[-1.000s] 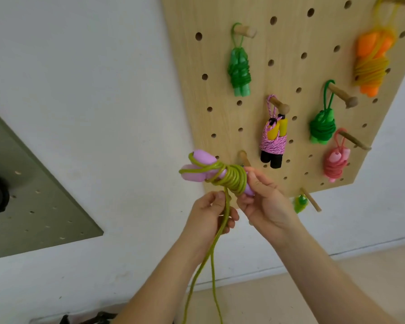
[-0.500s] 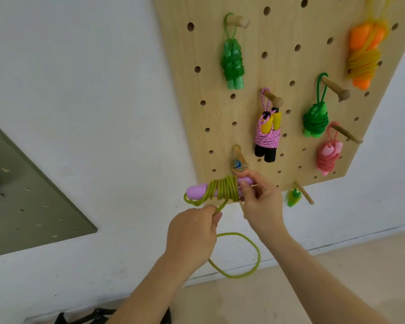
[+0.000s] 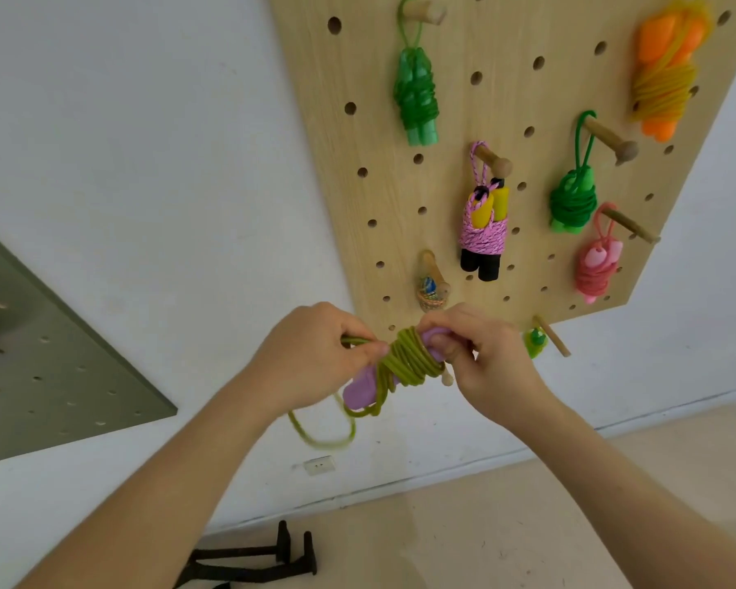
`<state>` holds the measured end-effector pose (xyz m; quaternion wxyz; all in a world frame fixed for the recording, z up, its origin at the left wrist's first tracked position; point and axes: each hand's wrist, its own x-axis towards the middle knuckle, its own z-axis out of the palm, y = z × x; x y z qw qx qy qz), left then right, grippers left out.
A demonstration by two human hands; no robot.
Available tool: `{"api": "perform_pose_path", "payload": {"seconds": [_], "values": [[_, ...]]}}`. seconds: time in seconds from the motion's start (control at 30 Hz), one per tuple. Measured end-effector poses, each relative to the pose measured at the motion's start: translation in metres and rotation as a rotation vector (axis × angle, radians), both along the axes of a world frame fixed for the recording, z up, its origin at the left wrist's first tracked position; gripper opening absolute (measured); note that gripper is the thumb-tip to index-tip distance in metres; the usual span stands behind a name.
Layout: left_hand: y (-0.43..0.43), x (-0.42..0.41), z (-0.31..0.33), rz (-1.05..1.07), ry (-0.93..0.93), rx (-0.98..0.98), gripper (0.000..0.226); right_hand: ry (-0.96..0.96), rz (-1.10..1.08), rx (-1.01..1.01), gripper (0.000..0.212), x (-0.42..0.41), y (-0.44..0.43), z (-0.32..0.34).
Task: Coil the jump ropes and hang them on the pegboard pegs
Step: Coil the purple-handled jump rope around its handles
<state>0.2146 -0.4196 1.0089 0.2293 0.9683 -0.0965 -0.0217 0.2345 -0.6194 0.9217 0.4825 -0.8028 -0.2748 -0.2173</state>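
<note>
I hold a jump rope with purple handles [image 3: 360,391] and an olive-green cord [image 3: 408,359] wound round them, just below the wooden pegboard [image 3: 442,99]. My left hand [image 3: 315,354] pinches the cord at the left of the bundle. My right hand [image 3: 481,350] grips the right end of the handles. A short loose loop of cord [image 3: 321,435] hangs blurred below the bundle. A wooden peg [image 3: 432,276] with a small multicoloured bundle sits right above my hands.
Coiled ropes hang on pegs: a light green one [image 3: 415,95], a pink one with yellow and black handles [image 3: 483,231], a dark green one [image 3: 572,201], a coral one [image 3: 598,265], an orange one [image 3: 666,74]. A grey pegboard [image 3: 56,367] is at left. A black stand [image 3: 268,559] lies on the floor.
My left hand rose from below the bundle to its left side, carrying the cord round the handles. The hanging loop has grown shorter. The view has tilted downward.
</note>
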Motion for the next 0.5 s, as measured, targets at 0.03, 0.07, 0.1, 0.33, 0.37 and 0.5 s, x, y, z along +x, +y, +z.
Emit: {"api": "perform_pose_path", "payload": {"seconds": [0.03, 0.07, 0.1, 0.33, 0.37, 0.5], "values": [[0.001, 0.004, 0.001, -0.017, 0.012, -0.004, 0.014, 0.02, 0.021, 0.005, 0.02, -0.003, -0.002, 0.004], [0.002, 0.008, 0.002, -0.038, 0.031, -0.002, 0.013, 0.034, 0.046, 0.003, 0.02, -0.006, -0.003, 0.008], [0.004, 0.011, 0.002, -0.061, 0.045, -0.001, 0.013, 0.044, 0.073, -0.003, 0.02, -0.01, -0.004, 0.013], [0.004, 0.011, -0.002, -0.285, 0.388, -0.409, 0.024, 0.293, 0.376, 0.164, 0.026, -0.02, -0.018, 0.051], [0.005, 0.009, -0.005, -0.327, 0.477, -0.471, 0.033, 0.332, 0.406, 0.207, 0.024, -0.02, -0.019, 0.051], [0.0, 0.005, -0.016, -0.312, 0.52, -0.685, 0.04, 0.344, 0.337, 0.292, 0.017, -0.016, -0.016, 0.045]]}}
